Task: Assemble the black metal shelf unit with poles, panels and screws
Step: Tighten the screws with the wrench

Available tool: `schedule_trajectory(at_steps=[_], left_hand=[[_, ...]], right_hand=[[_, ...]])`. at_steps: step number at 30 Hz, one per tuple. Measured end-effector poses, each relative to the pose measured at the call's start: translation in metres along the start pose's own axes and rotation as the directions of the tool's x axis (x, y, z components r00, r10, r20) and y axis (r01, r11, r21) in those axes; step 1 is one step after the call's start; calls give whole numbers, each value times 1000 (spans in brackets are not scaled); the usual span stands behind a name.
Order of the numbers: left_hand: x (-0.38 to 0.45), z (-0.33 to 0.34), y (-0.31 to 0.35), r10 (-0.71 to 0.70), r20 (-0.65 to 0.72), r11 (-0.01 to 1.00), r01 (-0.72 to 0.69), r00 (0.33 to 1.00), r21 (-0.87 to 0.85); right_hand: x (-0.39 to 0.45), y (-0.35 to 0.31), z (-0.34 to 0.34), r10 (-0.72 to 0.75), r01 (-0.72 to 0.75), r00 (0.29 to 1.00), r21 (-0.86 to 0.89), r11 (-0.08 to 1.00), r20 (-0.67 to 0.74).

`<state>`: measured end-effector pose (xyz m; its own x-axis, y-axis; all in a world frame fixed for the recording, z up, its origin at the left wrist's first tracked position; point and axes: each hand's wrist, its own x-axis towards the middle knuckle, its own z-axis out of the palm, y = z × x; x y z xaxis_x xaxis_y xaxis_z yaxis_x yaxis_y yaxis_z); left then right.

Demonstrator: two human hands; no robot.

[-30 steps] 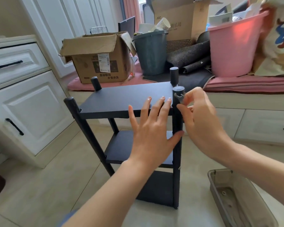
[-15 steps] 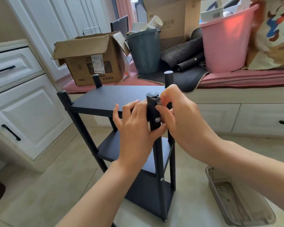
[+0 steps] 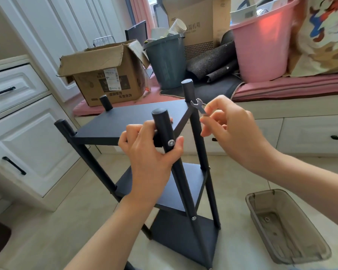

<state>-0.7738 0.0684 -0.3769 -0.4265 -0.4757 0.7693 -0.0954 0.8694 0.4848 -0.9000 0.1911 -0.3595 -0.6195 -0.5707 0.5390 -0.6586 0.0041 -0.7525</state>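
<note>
shelf unit: black shelf unit [image 3: 144, 121] stood upright on the floor, three panels fitted between four poles, just in front of the white cabinets and the window seat.
left hand: left hand [image 3: 150, 152] gripped the near pole [image 3: 165, 133] at top-panel height, fingers curled round the panel edge, thumb just beside the screw [image 3: 171, 142].
right hand: right hand [image 3: 232, 131] pinched a small flat wrench [image 3: 198, 106] between fingertips, raised just beside the far right pole [image 3: 189, 92], clear of the near pole.
change: half a second before, both hands were bunched on the near pole's top joint. Right hand had since pulled away with the wrench; left stayed on the pole. Unit had also been turned, so the near pole's screw heads faced the camera.
screw state: top screw head looked seated in the near pole; a second head [image 3: 193, 218] showed lower on the same pole. Actual tightness can't be read.
meaning: that joint was probably finished, or the wrench was being re-gripped for another turn. Can't tell which.
progress: late stage by my read, all panels and poles in place, leaving only final tightening.
next: likely the wrench goes to the far right pole's joint; screw there not visible.
hardware tray: clear plastic tray [image 3: 287, 227] on the floor at right, a washer or nut [image 3: 267, 219] left in it.
risk: unit light, may rock under wrench torque; left-hand brace matters.
</note>
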Motion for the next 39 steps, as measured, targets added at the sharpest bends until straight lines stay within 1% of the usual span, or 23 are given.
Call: schedule_trajectory(at_steps=[4, 7, 9, 12, 14, 16, 18, 24, 30, 37, 39], left_hand=[[14, -26, 1, -82, -17, 986, 79, 996, -149], [24, -38, -10, -152, -41, 956, 136, 988, -259], [28, -42, -20, -194, -25, 932, 176, 981, -318], [30, -48, -34, -219, -1, 911, 204, 976, -359], [31, -52, -41, -217, 22, 903, 209, 976, -375], [32, -56, -47, -226, 32, 892, 220, 974, -394], [33, -60, -51, -240, 13, 882, 224, 971, -415], [33, -74, -64, -211, -7, 888, 189, 977, -420], [33, -86, -74, -188, 24, 869, 178, 982, -463], [27, -85, -66, -95, 93, 850, 130, 991, -510], [27, -87, -66, -89, 102, 842, 130, 991, -524]], right_hand=[[-5, -1, -2, 9, -11, 1000, 53, 999, 27], [-13, -8, 6, -26, 12, 995, 132, 991, 98], [-18, -13, 14, -39, 11, 989, 189, 982, 144], [-19, -16, 29, -47, -2, 974, 216, 976, 222], [-17, -14, 38, -37, -18, 968, 214, 977, 249], [-12, -12, 47, -33, -16, 969, 193, 981, 246], [-8, -13, 57, -37, -7, 973, 191, 982, 226], [-3, -20, 100, -49, -15, 973, 276, 961, 225], [-6, -25, 122, -129, 63, 969, 292, 954, 212], [1, -34, 135, -108, 25, 973, 374, 927, 202], [1, -34, 135, -89, 1, 975, 398, 917, 204]])
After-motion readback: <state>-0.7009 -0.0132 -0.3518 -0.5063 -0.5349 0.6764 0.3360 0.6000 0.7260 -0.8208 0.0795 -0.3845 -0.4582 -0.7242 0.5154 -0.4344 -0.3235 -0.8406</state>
